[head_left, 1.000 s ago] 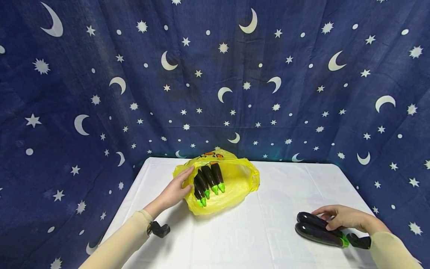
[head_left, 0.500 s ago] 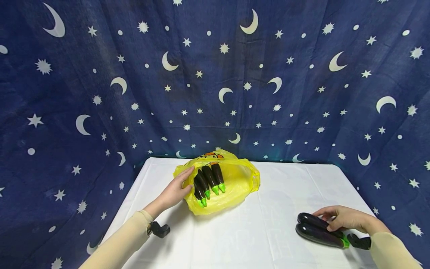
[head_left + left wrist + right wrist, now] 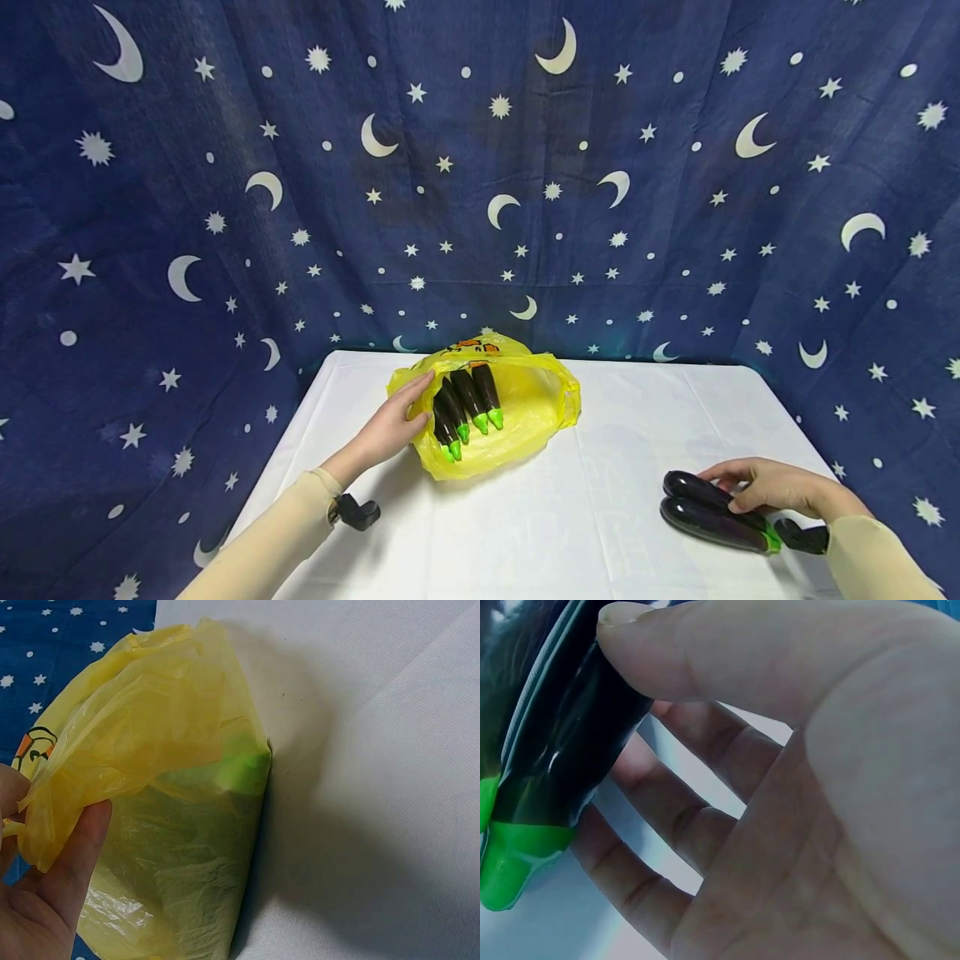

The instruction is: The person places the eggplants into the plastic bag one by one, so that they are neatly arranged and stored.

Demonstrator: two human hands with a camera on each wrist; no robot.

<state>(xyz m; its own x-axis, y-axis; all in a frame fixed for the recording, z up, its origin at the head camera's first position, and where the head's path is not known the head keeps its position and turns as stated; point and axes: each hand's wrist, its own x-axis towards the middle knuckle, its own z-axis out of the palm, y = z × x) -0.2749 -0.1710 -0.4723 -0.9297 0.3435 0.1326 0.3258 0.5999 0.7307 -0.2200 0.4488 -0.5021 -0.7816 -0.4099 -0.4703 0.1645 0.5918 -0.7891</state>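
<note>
A yellow plastic bag (image 3: 501, 454) lies on its side with its mouth toward me. Inside, along its left part, several dark toy-like eggplants (image 3: 469, 402) point their green stem ends outward. My left hand (image 3: 392, 423) pinches the left edge of the bag's mouth, the thin plastic (image 3: 142, 727) folded between thumb and fingers in the left wrist view. At the right, my right hand (image 3: 783, 486) grips the farther of two glossy eggplants (image 3: 693, 488), thumb on top and fingers behind it. The nearer eggplant (image 3: 712, 527) lies against it, green end to the right.
A white cloth (image 3: 540, 533) covers the table. Dark blue curtain (image 3: 450, 208) with moons and stars surrounds its back and sides. Black wrist devices (image 3: 356, 512) sit on both wrists. Orange and black print (image 3: 474, 344) shows on the bag's far top.
</note>
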